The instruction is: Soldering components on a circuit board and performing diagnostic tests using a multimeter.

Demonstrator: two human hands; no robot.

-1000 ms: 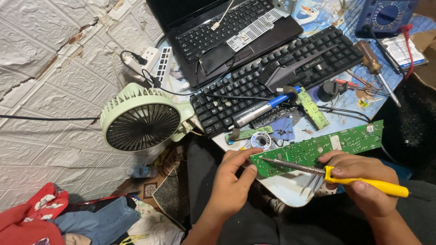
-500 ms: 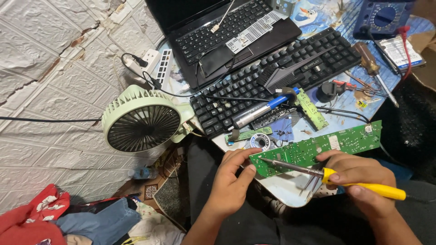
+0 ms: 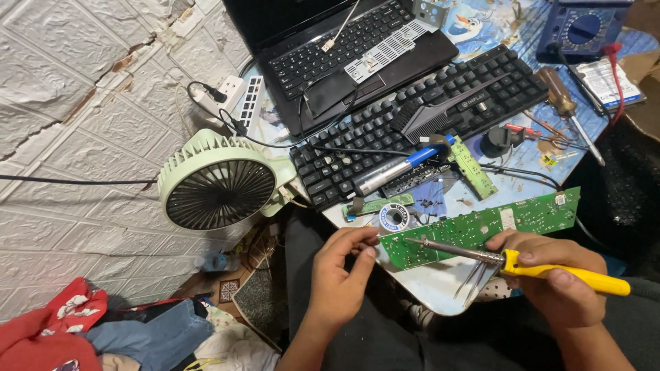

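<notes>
Both hands (image 3: 337, 278) and forearms are bare, with dark trousers (image 3: 385, 343) worn below.

Small cluttered table (image 3: 440, 288) with a cartoon-print top (barely any bare spot). Lying on it: black laptop (image 3: 344, 48), black keyboard (image 3: 426, 117), long green circuit board (image 3: 481, 230), solder spool (image 3: 394, 218), blue multimeter (image 3: 581, 27), wooden-handled screwdriver (image 3: 567, 110).

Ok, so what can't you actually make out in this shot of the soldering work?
Head view only:
- Whether the soldering iron tip touches the green circuit board: too small to tell.
- The iron's cord end: cut off by the right edge.
- What the left hand pinches at the board's end: too fine to see.
- The right hand palm grip: hidden by its fingers.
- The laptop screen: cut off by the top edge.
</notes>
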